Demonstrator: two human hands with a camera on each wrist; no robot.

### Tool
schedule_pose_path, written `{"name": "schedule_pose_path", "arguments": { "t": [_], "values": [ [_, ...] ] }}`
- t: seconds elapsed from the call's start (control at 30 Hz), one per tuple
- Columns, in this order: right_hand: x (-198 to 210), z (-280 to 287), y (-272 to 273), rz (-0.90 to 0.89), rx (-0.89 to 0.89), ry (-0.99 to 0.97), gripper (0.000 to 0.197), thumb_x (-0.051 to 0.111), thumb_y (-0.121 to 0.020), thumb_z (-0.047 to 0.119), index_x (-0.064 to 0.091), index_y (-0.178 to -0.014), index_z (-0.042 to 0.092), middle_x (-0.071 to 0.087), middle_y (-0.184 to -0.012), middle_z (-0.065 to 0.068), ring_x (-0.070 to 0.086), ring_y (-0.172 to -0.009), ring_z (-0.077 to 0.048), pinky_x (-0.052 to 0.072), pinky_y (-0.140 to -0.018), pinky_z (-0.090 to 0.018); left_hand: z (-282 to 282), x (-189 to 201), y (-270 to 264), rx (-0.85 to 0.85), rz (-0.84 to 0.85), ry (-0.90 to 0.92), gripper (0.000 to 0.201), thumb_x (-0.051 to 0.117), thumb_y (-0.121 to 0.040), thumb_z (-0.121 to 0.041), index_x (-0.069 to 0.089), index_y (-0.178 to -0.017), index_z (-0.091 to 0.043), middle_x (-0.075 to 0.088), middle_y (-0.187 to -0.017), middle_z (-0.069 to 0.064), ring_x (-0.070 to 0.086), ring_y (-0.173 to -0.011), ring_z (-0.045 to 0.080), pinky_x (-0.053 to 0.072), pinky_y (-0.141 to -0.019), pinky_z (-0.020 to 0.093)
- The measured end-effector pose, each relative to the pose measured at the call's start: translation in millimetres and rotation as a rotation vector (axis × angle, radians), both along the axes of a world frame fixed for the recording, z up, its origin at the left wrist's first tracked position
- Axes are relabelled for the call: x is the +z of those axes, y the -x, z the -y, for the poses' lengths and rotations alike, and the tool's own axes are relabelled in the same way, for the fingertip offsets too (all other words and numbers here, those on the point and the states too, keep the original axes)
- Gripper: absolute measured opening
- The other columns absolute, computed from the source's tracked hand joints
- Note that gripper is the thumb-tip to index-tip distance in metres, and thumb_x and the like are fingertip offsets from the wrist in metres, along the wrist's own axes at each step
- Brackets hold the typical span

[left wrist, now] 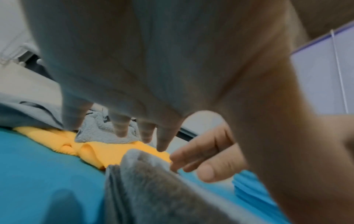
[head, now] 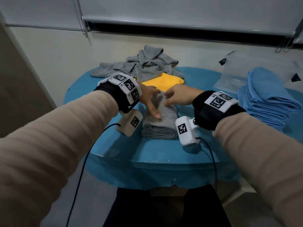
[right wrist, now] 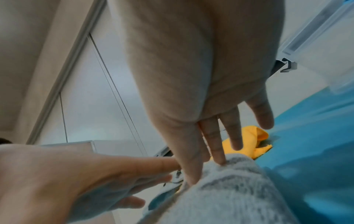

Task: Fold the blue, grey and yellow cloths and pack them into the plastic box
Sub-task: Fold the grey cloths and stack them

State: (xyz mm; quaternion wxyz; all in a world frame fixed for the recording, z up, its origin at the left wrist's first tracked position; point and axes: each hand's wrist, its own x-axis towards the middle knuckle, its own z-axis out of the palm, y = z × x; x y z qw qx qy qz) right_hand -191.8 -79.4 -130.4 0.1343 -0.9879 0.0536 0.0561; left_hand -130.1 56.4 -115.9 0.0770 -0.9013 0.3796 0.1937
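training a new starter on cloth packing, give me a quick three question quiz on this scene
1. True or false: the plastic box already holds a folded cloth.
2. Which cloth are both hands on? A) yellow cloth B) folded grey cloth C) blue cloth stack
3. Fill in: the unfolded grey cloths lie partly on top of the ____ cloth.

Key
1. False; it looks empty.
2. B; the left hand and right hand rest on it with straight fingers.
3. yellow
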Motion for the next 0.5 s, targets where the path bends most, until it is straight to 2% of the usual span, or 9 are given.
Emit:
{"name": "schedule_pose_path", "arguments": {
  "t": [0.07, 0.13, 0.2, 0.27, 0.4, 0.5],
  "values": [
    [0, 0, -4, -0.034, 0.001, 0.002, 0.047, 0.060, -0.091, 0.029, 0.054, -0.131, 0.005, 0.054, -0.134, -0.014, 0.050, -0.122, -0.028, 0.038, -0.105, -0.041, 3, -9, -4, 0.007, -0.025, -0.074, 0.113, 0.070, -0.073, -0.051, -0.008, -0.150, -0.022, -0.009, -0.158, -0.002, 0.000, -0.146, 0.025, 0.009, -0.117, 0.050],
    [-1, -1, -4, -0.178, 0.029, 0.025, 0.051, 0.053, -0.094, 0.038, 0.047, -0.138, 0.012, 0.048, -0.142, -0.008, 0.044, -0.129, -0.025, 0.031, -0.109, -0.037, 4, -20, -9, 0.024, -0.053, -0.129, 0.115, 0.070, -0.075, -0.049, -0.013, -0.149, -0.020, -0.013, -0.158, -0.002, 0.000, -0.146, 0.026, 0.008, -0.118, 0.047],
    [-2, -2, -3, -0.310, 0.070, 0.020, 0.054, 0.045, -0.097, 0.042, 0.036, -0.144, 0.017, 0.035, -0.151, -0.003, 0.034, -0.137, -0.021, 0.022, -0.110, -0.030, 3, -30, -11, 0.021, -0.053, -0.124, 0.113, 0.069, -0.078, -0.045, -0.016, -0.148, -0.018, -0.015, -0.157, 0.001, 0.001, -0.146, 0.027, 0.008, -0.118, 0.043],
    [-1, -2, -3, -0.381, 0.109, -0.004, 0.058, 0.038, -0.100, 0.038, 0.022, -0.149, 0.013, 0.019, -0.157, -0.001, 0.019, -0.143, -0.017, 0.016, -0.108, -0.023, 3, -35, -9, 0.006, -0.016, -0.112, 0.112, 0.069, -0.080, -0.044, -0.016, -0.148, -0.017, -0.016, -0.157, 0.002, 0.001, -0.145, 0.027, 0.009, -0.116, 0.042],
    [-6, 4, -7, -0.436, 0.149, -0.011, 0.069, 0.036, -0.099, 0.039, -0.002, -0.151, 0.012, -0.006, -0.159, -0.001, -0.003, -0.146, -0.015, 0.001, -0.115, -0.029, 5, -43, -4, 0.012, 0.047, -0.091, 0.116, 0.071, -0.077, -0.047, -0.014, -0.149, -0.015, -0.013, -0.157, 0.005, 0.002, -0.146, 0.028, 0.011, -0.115, 0.041],
    [-13, 9, -9, -0.444, 0.147, 0.064, 0.085, 0.040, -0.094, 0.050, -0.010, -0.150, 0.012, -0.015, -0.159, -0.002, -0.008, -0.146, -0.015, -0.001, -0.116, -0.032, 6, -45, 0, 0.026, 0.069, -0.084, 0.116, 0.072, -0.075, -0.047, -0.010, -0.150, -0.014, -0.008, -0.158, 0.005, 0.007, -0.145, 0.027, 0.015, -0.114, 0.040]
  ]
}}
